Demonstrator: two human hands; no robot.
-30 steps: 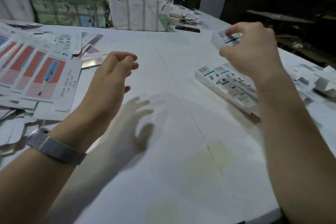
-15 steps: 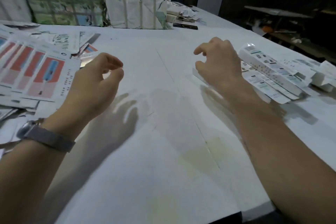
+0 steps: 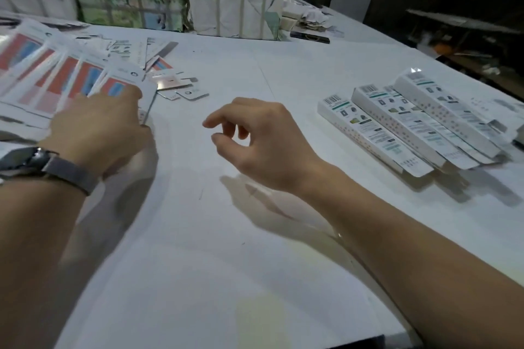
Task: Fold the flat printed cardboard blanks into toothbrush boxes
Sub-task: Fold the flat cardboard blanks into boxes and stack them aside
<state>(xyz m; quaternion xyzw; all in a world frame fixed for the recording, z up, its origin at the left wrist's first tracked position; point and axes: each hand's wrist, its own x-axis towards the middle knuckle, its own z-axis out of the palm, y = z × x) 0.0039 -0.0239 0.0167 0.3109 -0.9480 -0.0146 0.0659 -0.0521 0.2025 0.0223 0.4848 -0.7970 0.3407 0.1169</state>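
White table (image 3: 255,278), left hand (image 3: 96,133) grip on flat blank (image 3: 124,85) (fanned pile), right hand (image 3: 266,144) loose, empty

Glossy card blanks (image 3: 85,79), matt table (image 3: 226,235)

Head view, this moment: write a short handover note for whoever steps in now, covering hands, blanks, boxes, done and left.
Left hand: on the near edge of the fanned flat blanks at the table's left; whether it grips one cannot be told.
Right hand: holds nothing, fingers loosely curled, above the white table.
Done: several folded boxes lie side by side at the right.
Left: many blanks unfolded; take the next one from the fan and fold it.
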